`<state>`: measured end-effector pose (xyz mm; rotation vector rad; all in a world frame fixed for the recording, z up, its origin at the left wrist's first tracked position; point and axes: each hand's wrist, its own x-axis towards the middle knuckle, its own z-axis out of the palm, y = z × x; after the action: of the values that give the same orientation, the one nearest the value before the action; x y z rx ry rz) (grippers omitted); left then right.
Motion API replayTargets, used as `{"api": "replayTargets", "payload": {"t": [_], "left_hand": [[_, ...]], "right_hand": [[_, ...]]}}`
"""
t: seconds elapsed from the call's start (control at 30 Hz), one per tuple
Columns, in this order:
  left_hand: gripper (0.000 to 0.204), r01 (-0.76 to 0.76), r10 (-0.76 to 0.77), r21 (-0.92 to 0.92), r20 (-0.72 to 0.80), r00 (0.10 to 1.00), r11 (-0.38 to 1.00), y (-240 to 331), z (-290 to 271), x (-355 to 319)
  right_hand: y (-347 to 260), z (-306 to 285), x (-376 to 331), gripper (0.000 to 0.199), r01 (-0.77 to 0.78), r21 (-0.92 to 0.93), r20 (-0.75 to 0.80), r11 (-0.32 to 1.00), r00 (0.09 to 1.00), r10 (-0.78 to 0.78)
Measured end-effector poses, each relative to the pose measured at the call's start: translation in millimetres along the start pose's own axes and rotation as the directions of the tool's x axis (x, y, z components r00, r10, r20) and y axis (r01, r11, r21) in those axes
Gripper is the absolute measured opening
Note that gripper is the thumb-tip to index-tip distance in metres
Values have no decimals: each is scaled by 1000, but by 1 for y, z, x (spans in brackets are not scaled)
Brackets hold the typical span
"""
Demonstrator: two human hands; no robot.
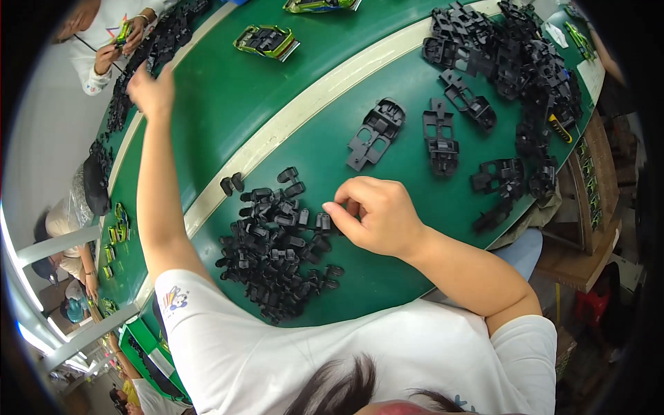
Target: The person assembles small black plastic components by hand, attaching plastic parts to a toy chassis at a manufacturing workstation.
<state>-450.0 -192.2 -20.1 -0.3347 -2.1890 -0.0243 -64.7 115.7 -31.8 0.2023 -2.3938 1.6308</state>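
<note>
My left hand (153, 91) reaches out to the far left, over the edge of the belt and next to a long heap of black plastic parts (166, 33). It is blurred by motion, but its thumb and fingers look apart, with nothing visible in them. My right hand (380, 216) is closed with the fingers curled in, just right of a pile of small black plastic toy seats (277, 245). One small black seat (323, 221) lies right by its thumb tip. Whatever is inside its fingers is hidden.
Black toy car interior trays (377, 134) lie beyond my right hand, with a large heap of them (501, 55) at the far right. A yellow cutter (559, 128) lies there. Green toy car bodies (267, 43) sit on the belt. A co-worker (114, 41) handles one at upper left.
</note>
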Motion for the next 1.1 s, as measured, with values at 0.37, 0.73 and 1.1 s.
{"api": "replayTargets", "payload": {"t": [0.37, 0.73, 1.1], "left_hand": [[70, -252, 602, -548, 695, 394, 797, 331, -187, -40], [42, 542, -159, -769, 521, 839, 339, 218, -294, -88], [40, 695, -86, -718, 695, 714, -32, 219, -315, -175]], "right_hand": [[10, -5, -7, 14, 107, 33, 16, 994, 994, -107], [12, -7, -17, 21, 303, -181, 84, 936, 953, -292], [-8, -37, -3, 21, 368, 222, -111, 903, 930, -352]]}}
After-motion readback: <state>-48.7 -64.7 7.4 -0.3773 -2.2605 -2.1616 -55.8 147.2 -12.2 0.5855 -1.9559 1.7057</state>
